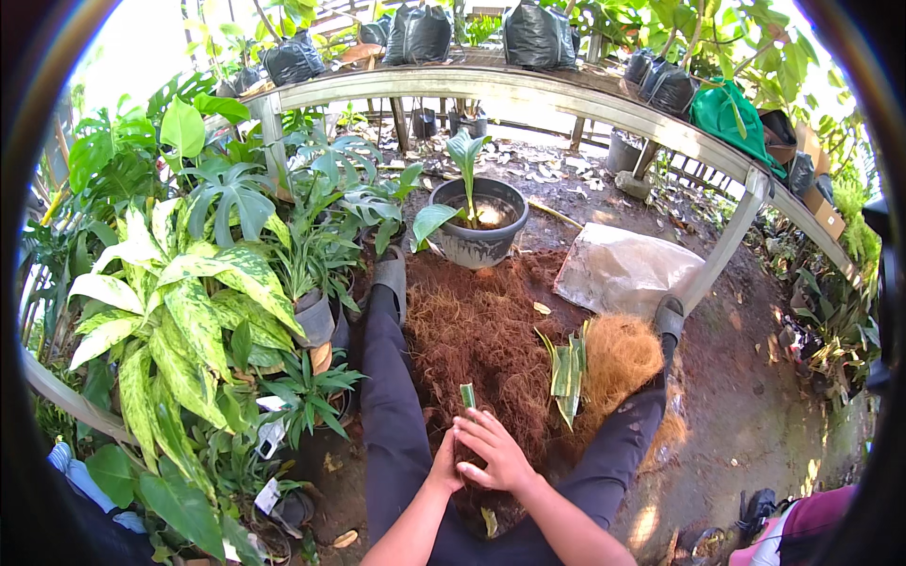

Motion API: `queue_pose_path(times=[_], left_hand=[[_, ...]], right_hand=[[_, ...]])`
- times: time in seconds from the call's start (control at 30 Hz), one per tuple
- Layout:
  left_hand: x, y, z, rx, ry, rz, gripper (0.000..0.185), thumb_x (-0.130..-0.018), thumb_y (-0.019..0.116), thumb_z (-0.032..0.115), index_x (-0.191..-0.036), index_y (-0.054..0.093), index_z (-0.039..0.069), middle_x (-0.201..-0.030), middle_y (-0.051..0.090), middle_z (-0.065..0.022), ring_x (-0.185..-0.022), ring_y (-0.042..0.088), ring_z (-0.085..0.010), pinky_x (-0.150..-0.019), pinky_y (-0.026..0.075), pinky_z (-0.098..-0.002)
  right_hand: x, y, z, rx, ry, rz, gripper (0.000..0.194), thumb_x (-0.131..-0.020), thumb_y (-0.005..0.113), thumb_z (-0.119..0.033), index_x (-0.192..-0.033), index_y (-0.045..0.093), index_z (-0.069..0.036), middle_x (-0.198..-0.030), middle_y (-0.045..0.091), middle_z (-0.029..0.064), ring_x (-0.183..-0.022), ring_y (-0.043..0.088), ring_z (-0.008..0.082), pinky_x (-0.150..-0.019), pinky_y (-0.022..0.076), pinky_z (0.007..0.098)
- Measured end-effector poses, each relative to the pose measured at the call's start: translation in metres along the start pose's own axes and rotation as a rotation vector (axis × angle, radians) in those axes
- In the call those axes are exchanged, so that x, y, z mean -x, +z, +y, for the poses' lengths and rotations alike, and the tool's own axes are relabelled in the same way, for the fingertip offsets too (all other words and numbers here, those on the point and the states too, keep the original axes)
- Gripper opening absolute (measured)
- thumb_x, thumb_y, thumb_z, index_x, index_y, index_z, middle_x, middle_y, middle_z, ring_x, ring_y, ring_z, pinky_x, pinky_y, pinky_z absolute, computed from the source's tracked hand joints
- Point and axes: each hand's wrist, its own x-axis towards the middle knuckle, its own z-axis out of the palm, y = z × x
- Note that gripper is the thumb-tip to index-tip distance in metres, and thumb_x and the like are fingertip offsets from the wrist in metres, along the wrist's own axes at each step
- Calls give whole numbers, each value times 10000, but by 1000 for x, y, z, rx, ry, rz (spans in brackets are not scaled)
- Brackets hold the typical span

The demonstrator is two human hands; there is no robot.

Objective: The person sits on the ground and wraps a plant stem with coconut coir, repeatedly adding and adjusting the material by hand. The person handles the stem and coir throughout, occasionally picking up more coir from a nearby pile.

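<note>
Between my legs, my left hand [446, 463] and my right hand [499, 456] are cupped together around the lower part of a leaf cutting [467, 396]. Its green, cut top sticks up above my fingers. Whatever sits between my palms is mostly hidden. Under and beyond the hands spreads a heap of brown coir fibre [471, 325]. To the right of the heap lie several yellow-edged snake plant leaf pieces [568, 368]. Beside them, against my right leg, is a wad of lighter, golden coir [623, 354].
A dark plastic pot [481, 237] holding a young plant stands beyond the heap. Right of it lies a whitish plastic sack [626, 269]. Potted foliage [184, 297] crowds the left. A raised bench [495, 81] bears black planting bags. Part of another person [814, 527] shows lower right.
</note>
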Motion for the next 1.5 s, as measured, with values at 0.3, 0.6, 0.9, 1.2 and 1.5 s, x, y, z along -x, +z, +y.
queue_pose_path(times=[0.3,0.6,0.9,1.2,1.5], left_hand=[[-11,-44,-24,166,-143,-71,334,-1094,356,338,-1182,607,137,-1052,668,-30,-980,683,-174,-869,577,-381],[-11,-52,-27,206,-216,-42,430,-1093,310,395,-1254,597,118,-1142,682,-82,-1044,690,-229,-902,587,-411],[-12,-37,-4,92,-241,226,394,-963,582,395,-1165,679,71,-1122,728,-125,-1057,698,-315,-968,549,-498],[-20,-42,-5,160,-196,181,530,-964,517,482,-1215,664,38,-1193,712,-161,-1098,686,-348,-1002,530,-515],[-19,-40,-5,161,-205,249,517,-967,515,495,-1210,671,68,-1196,714,-152,-1104,685,-335,-999,531,-514]], right_hand=[[27,26,5,-91,62,-35,393,-885,648,-271,-1179,697,-17,-1249,682,149,-1236,613,320,-1171,338,535],[31,31,8,-185,97,-7,327,-929,564,-142,-1206,673,-6,-1247,659,172,-1230,596,329,-1191,310,542],[33,6,45,-337,593,499,353,-1072,468,-203,-1230,663,45,-1233,699,175,-1204,630,287,-1080,437,399],[91,68,112,-172,879,-279,331,-976,628,-255,-1190,702,-13,-1198,692,232,-1146,649,385,-991,515,424],[93,90,94,317,754,-734,727,-861,695,-168,-1525,400,-135,-1394,483,158,-1268,534,376,-1006,535,465]])
